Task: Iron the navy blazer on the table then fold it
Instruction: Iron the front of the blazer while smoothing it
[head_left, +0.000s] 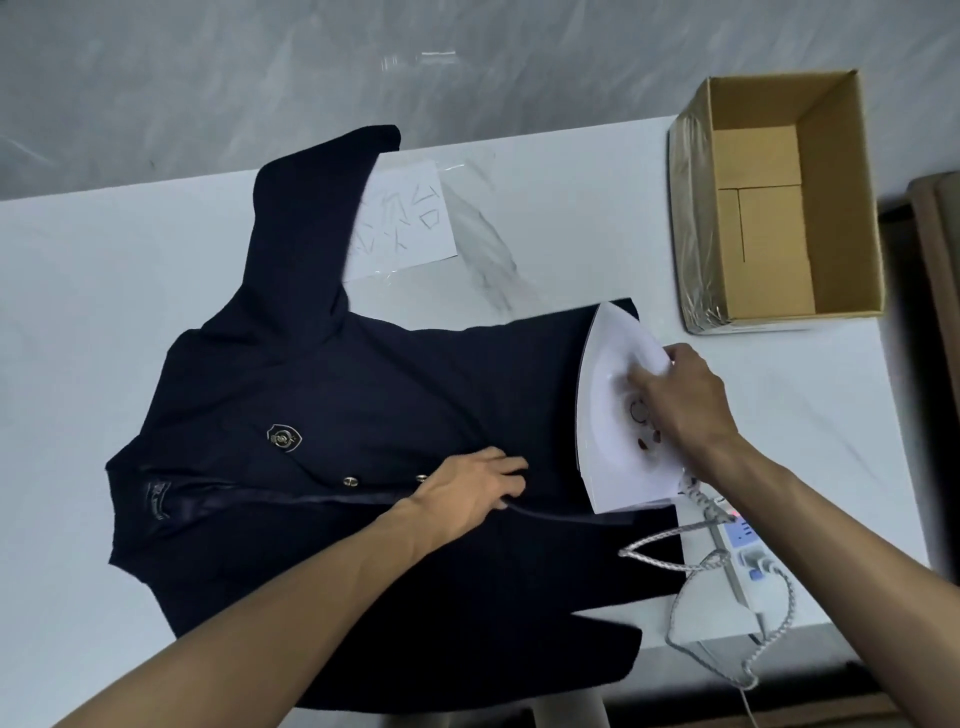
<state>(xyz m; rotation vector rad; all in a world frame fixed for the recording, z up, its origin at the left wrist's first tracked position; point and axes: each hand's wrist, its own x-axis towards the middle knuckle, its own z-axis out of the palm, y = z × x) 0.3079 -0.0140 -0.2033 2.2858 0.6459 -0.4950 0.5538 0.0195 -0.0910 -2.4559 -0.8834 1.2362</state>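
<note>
Near right, the cord (737, 613) loops beside the navy blazer (332, 395), spread flat mid-table; it could snag. The left hand (467, 491) presses flat, fingers together, by 2 buttons. Farther right, the right hand (685, 400), fingers clamped, grips the iron (613, 395); lingering risks scorching.

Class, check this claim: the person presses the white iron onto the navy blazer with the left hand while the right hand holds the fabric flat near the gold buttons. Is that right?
Not quite: the hands are swapped. The head view shows the right hand gripping the white iron on the navy blazer, while the left hand holds the fabric flat near the gold buttons.
</note>
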